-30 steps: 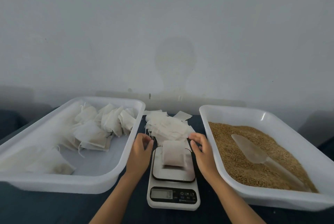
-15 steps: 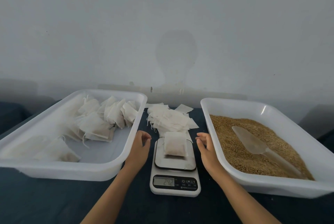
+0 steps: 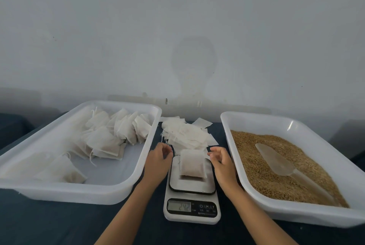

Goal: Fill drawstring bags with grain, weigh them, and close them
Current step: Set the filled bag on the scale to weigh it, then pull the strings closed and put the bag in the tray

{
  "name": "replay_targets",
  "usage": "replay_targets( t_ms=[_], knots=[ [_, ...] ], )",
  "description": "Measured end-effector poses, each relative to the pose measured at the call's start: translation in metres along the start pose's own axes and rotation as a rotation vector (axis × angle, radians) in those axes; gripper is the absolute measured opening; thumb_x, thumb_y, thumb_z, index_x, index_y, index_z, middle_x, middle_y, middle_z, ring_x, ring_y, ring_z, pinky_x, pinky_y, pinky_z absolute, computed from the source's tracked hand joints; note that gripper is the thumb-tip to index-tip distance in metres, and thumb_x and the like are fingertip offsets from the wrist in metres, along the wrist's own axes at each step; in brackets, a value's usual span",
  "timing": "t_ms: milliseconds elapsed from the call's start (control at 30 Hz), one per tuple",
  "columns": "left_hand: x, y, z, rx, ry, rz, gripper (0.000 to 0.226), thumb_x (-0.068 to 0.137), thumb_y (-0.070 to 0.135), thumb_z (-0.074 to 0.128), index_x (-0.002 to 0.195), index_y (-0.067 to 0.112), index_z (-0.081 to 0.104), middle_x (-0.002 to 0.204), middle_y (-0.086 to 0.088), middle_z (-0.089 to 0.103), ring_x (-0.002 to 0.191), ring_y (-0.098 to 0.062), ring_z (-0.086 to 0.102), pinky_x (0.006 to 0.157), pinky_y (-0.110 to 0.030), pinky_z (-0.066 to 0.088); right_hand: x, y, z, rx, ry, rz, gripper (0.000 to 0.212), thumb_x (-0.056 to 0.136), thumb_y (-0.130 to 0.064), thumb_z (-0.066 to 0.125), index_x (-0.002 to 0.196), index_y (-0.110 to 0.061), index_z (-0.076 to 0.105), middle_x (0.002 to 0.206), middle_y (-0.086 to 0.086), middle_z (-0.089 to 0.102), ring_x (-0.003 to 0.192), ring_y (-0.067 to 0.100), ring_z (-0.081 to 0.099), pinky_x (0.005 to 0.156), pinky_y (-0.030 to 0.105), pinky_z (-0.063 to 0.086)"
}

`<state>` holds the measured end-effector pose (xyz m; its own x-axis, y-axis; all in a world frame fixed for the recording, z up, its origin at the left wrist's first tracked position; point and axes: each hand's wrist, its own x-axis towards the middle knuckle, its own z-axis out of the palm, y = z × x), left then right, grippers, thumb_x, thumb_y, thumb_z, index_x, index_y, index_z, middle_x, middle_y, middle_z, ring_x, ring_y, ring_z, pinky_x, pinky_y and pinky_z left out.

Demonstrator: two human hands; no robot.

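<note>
- Right now a small filled white fabric drawstring bag point(image 3: 192, 163) lies on the pale platform of the white digital kitchen scale point(image 3: 192, 197), between my two hands; the display reads something like 24, though the digits are faint.
- My left hand point(image 3: 158, 162) hovers just left of the bag, fingers loosely curled, holding nothing and not touching it.
- My right hand point(image 3: 222, 162) hovers just right of it, fingers relaxed and partly spread, also empty.
- Behind the scale lies a loose pile of flat empty white bags point(image 3: 186, 135) on the dark blue tablecloth point(image 3: 59, 225).
- To the left, a white plastic rectangular tray point(image 3: 110, 191) holds filled bags point(image 3: 110, 136).
- To the right, a matching white tray point(image 3: 296, 217) holds brown grain point(image 3: 254, 167), with a translucent plastic scoop point(image 3: 276, 160) lying on it.
</note>
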<state>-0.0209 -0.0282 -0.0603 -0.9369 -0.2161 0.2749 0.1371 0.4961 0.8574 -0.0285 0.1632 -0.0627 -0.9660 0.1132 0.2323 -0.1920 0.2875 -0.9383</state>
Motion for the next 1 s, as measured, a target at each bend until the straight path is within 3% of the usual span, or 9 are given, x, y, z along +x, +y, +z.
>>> replay_targets(
  t_ms=[167,267,333,400,467,533,733,867,1000],
  knots=[
    [0.018,0.02,0.022,0.248,-0.245,-0.083,0.052,0.086,0.045,0.062,0.126,0.017,0.043,0.123,0.005,0.058,0.117,-0.016,0.053,0.096,-0.028,0.034,0.011,-0.011,0.018,-0.099,-0.064,0.059,0.025,0.091,-0.011,0.059,0.115,-0.011,0.053,0.099,-0.003,0.057,0.095,0.013,0.056,0.086,0.029,0.046],
    [0.021,0.03,0.031,0.275,-0.275,-0.075,0.065,0.079,0.049,0.068,0.129,0.018,0.039,0.123,0.004,0.059,0.118,-0.017,0.052,0.105,-0.034,0.031,0.011,-0.017,0.024,-0.129,-0.037,0.026,0.026,0.086,-0.006,0.063,0.11,-0.013,0.054,0.091,-0.002,0.059,0.091,0.017,0.058,0.084,0.033,0.05],
    [0.021,0.034,0.03,0.239,-0.256,-0.054,0.064,0.076,0.043,0.073,0.126,0.02,0.041,0.114,0.005,0.061,0.111,-0.015,0.055,0.102,-0.032,0.034,0.009,-0.023,0.025,-0.089,-0.029,-0.02,0.026,0.085,0.0,0.062,0.107,-0.012,0.056,0.088,0.003,0.062,0.086,0.017,0.061,0.073,0.02,0.05],
    [0.02,0.038,0.025,0.152,-0.224,-0.037,0.052,0.076,0.034,0.075,0.118,0.023,0.046,0.094,0.01,0.057,0.092,-0.009,0.056,0.08,-0.023,0.042,0.007,-0.033,0.024,-0.063,-0.025,-0.088,0.026,0.085,0.001,0.062,0.105,-0.015,0.056,0.087,0.003,0.063,0.083,0.013,0.061,0.067,0.011,0.046],
    [0.017,0.046,0.017,0.144,-0.172,0.016,0.028,0.08,0.029,0.07,0.101,0.025,0.052,0.08,0.012,0.051,0.075,-0.006,0.051,0.06,-0.017,0.034,0.006,-0.049,0.024,-0.04,-0.014,-0.159,0.027,0.084,0.001,0.063,0.102,-0.019,0.057,0.087,-0.002,0.062,0.083,0.007,0.059,0.069,0.009,0.044],
    [0.014,0.057,0.005,0.176,-0.114,0.093,0.011,0.085,0.027,0.062,0.082,0.023,0.052,0.077,0.008,0.051,0.072,-0.011,0.051,0.056,-0.018,0.03,0.007,-0.068,0.027,-0.019,-0.026,-0.228,0.026,0.085,0.0,0.063,0.101,-0.019,0.057,0.089,-0.005,0.061,0.086,0.004,0.058,0.072,0.007,0.043],
    [0.014,0.085,-0.066,0.271,0.108,0.225,0.011,0.092,0.021,0.054,0.083,0.017,0.048,0.083,0.0,0.052,0.077,-0.017,0.049,0.062,-0.025,0.03,0.011,-0.126,0.065,-0.005,-0.083,-0.412,0.02,0.089,-0.005,0.059,0.102,-0.02,0.055,0.093,-0.01,0.06,0.09,-0.001,0.056,0.076,0.006,0.042],
    [0.019,0.071,-0.125,0.396,0.073,0.07,0.013,0.093,0.022,0.052,0.084,0.018,0.044,0.081,-0.005,0.057,0.075,-0.022,0.051,0.066,-0.03,0.036,-0.001,-0.143,0.113,-0.054,-0.109,-0.457,0.028,0.088,-0.002,0.057,0.106,-0.021,0.046,0.105,-0.006,0.051,0.095,0.006,0.05,0.082,0.013,0.041],
    [0.017,0.03,-0.174,0.567,-0.048,-0.174,0.024,0.094,0.025,0.053,0.116,0.015,0.052,0.117,-0.011,0.06,0.106,-0.027,0.054,0.079,-0.029,0.037,-0.017,-0.145,0.159,-0.209,-0.323,-0.381,0.019,0.091,-0.003,0.047,0.103,-0.018,0.05,0.105,-0.002,0.056,0.1,0.014,0.053,0.087,0.027,0.047]
  ],
)
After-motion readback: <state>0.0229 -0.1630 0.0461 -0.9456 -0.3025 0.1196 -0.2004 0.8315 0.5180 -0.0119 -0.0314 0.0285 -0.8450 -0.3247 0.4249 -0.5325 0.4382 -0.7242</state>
